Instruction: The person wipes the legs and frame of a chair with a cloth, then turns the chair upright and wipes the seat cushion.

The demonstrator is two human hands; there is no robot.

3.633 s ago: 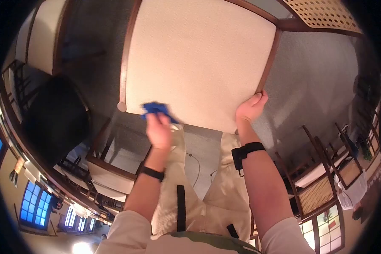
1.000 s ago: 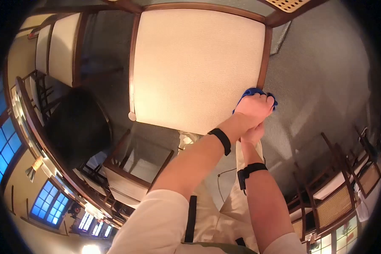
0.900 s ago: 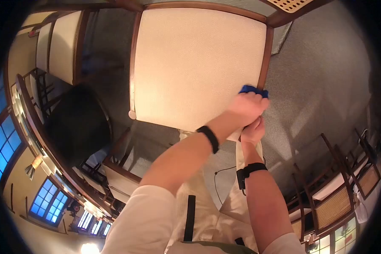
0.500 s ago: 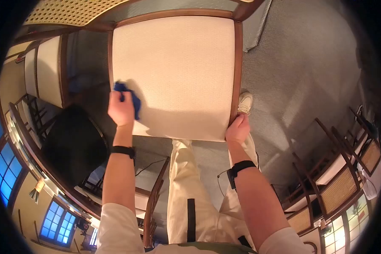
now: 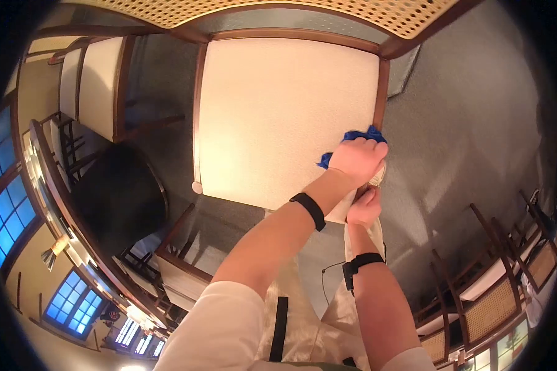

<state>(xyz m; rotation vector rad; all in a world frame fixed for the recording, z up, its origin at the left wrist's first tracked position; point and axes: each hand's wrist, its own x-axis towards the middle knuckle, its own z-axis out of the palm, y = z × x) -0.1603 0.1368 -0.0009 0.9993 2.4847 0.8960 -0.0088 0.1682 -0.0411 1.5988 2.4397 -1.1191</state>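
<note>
A chair with a cream padded seat (image 5: 284, 117), dark wooden frame and woven cane back (image 5: 328, 13) stands in front of me. My left hand (image 5: 358, 159) reaches across to the seat's right side. Its fingers are curled over a blue cloth (image 5: 364, 133), which lies against the seat and its right wooden rail. Just below it, my right hand (image 5: 365, 209) is closed on the front right corner of the chair. Part of that corner is hidden behind my hands.
More light-seated chairs (image 5: 99, 86) stand to the left, beside a black rounded chair (image 5: 119, 195) and a long table edge (image 5: 74, 213). Several cane-backed chairs (image 5: 490, 309) are at the lower right. Grey carpet (image 5: 458, 136) covers the floor.
My left hand has carried the blue cloth from the seat's left side to its right side. My right hand has stayed at the front right corner. The view has shifted slightly.
</note>
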